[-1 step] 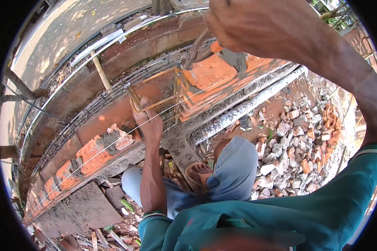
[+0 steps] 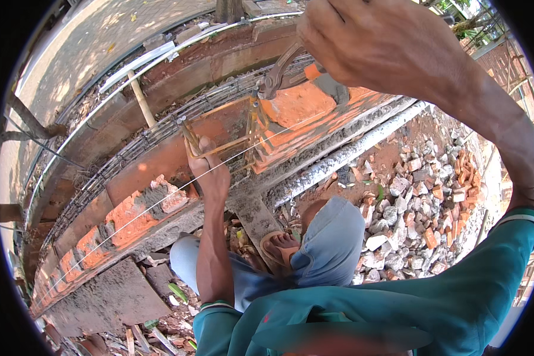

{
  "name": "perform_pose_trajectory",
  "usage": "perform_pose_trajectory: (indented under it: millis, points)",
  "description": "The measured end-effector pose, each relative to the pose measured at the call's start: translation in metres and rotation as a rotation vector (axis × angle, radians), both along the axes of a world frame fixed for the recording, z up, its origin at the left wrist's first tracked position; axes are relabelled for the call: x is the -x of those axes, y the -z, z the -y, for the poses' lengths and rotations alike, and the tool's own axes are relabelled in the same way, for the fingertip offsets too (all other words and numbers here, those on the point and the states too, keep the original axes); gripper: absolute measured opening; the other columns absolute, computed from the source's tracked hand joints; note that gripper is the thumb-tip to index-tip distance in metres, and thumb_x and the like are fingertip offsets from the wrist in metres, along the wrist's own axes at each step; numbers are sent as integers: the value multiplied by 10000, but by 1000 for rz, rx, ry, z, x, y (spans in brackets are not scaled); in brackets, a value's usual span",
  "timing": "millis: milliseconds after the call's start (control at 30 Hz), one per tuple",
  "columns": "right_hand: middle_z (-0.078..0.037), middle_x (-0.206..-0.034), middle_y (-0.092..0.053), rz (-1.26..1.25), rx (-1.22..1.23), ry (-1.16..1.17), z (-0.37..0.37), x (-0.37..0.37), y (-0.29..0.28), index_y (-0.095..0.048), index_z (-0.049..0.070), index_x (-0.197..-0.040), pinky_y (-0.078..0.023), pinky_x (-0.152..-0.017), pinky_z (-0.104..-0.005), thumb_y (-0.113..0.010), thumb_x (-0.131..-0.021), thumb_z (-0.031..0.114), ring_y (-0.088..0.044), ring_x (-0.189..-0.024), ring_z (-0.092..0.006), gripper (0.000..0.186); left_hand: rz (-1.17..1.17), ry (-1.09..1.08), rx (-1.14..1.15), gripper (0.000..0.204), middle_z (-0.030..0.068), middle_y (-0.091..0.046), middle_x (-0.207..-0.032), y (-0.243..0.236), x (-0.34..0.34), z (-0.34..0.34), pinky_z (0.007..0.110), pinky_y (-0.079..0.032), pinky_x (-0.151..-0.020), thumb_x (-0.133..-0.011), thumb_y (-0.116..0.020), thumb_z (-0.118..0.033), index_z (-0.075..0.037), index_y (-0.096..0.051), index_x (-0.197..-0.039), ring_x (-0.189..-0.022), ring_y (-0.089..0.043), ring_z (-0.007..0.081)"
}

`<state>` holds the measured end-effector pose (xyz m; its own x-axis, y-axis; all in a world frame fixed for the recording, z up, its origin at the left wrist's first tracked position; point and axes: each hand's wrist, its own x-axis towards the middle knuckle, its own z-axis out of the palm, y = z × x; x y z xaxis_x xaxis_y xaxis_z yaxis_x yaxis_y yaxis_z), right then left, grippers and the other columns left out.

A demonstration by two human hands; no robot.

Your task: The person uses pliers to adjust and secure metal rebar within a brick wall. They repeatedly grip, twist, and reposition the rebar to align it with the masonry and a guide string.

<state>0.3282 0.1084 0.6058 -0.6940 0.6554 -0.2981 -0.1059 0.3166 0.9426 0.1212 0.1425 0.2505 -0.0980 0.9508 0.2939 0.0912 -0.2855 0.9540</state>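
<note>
My right hand (image 2: 374, 44) is closed around the handles of rusty pincers (image 2: 283, 68). Their jaws sit at the upper corner of a rusty steel bar cage (image 2: 255, 118) in a gap in the brick wall; what they grip there is too small to make out. My left hand (image 2: 210, 172) has its fingers wrapped round the steel bars (image 2: 190, 136) at the cage's left end. Orange brickwork (image 2: 299, 104) with grey mortar stands just right of the cage. A taut white string line (image 2: 231, 157) passes in front of the cage, over my left hand's wrist side.
A lower run of bricks (image 2: 130, 222) continues to the left. Long steel bars (image 2: 115, 155) lie behind the wall. A mortar-stained board (image 2: 110, 299) lies at lower left. A whitish pipe (image 2: 344, 157) and a pile of broken rubble (image 2: 412, 213) are on the right. My sandalled foot (image 2: 279, 246) rests by a concrete beam.
My right hand and the pincers' handles have shifted slightly to the right and down, while the jaws stay at the cage corner. My left hand keeps its hold.
</note>
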Motion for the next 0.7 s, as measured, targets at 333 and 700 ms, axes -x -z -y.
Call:
perform_pose_trajectory:
  millis: [333,700]
  points:
    - [-12,-883,-628,-165,217,-693,-163,-3,-7,-579,145,-932,-539,-859,-398,-603,-960,239,-668,-892,-202,101,-6,43,1,302,-25,-446,-794,-8,0,-5,283,-358,-648,-1143,-478,-297,-28,-524,-1013,-733,-399,84]
    - [-158,-908,-730,-407,556,-137,-192,-10,29,-675,95,-909,-557,-795,-520,-617,-944,267,-713,-947,-379,184,-52,130,27,291,-20,-442,-822,-8,7,-8,278,-353,-662,-1136,-502,-302,-34,-510,-1024,-751,-396,90]
